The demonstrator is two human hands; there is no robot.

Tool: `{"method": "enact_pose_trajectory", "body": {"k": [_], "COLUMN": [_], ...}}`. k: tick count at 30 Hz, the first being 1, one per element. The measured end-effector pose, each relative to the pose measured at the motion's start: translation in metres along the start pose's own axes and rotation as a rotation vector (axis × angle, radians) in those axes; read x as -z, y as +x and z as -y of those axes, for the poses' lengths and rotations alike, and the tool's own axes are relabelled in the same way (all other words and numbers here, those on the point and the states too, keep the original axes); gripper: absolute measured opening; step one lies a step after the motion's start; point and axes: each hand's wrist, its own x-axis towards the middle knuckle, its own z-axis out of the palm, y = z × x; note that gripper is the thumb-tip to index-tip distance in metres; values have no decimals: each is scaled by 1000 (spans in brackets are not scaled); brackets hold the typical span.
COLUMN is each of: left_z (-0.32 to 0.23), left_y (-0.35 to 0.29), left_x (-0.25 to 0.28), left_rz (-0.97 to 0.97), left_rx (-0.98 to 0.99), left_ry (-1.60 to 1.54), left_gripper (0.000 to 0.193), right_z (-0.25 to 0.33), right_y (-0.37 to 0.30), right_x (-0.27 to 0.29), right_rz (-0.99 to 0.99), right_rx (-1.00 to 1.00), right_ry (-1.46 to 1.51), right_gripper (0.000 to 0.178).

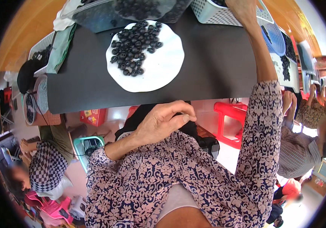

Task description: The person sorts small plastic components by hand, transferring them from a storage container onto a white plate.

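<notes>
My left hand (pixel 165 121) hovers over my lap, in front of the table edge. Its fingers are curled and the thumb and fingertips come together; whether anything is between them I cannot make out. My right arm stretches forward, with my right hand (pixel 244 11) at the pale perforated basket (pixel 218 16); its fingers lie beyond the upper edge of the picture. On the table sits a white plate (pixel 163 72) with a wavy rim. Small black round pieces (pixel 132 47), several showing a hole in the middle, are heaped on its far left part.
Behind the plate, a clear plastic bin (pixel 98 22) holds more black pieces. A blue basket (pixel 275 40) and a white tray (pixel 287 70) stand at the right. The dark table (pixel 216 64) ends before my lap. A red stool (pixel 222 121) is below; people sit on both sides.
</notes>
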Motion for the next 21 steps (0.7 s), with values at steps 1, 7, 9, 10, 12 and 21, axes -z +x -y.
{"method": "enact_pose_trajectory", "body": {"k": [1,7,9,10,12,21], "left_z": [3,8,5,3,0,-3], "left_y": [-3,-25,-23,-23,-24,-28], "left_x": [-1,14,15,14,12,10], "left_rz": [-15,-231,-260,-261,-285,-319], "left_rx": [71,-64,-118,-114,-68,-44], "left_ry": [-116,-79,26,22,46,20], "left_gripper": [16,17,16,16,15,17], "right_z": [12,92,117,121,126,128], "right_y": [-3,-89,-117,-129,-141,-146], "right_x": [3,-12,-12,-15,-22,-29], "right_rz": [9,290,542,613,709,740], "right_rx": [55,156,38,18,56,112], "right_ry": [-16,448,503,492,417,227], "right_gripper": [13,12,14,15,18,21]}}
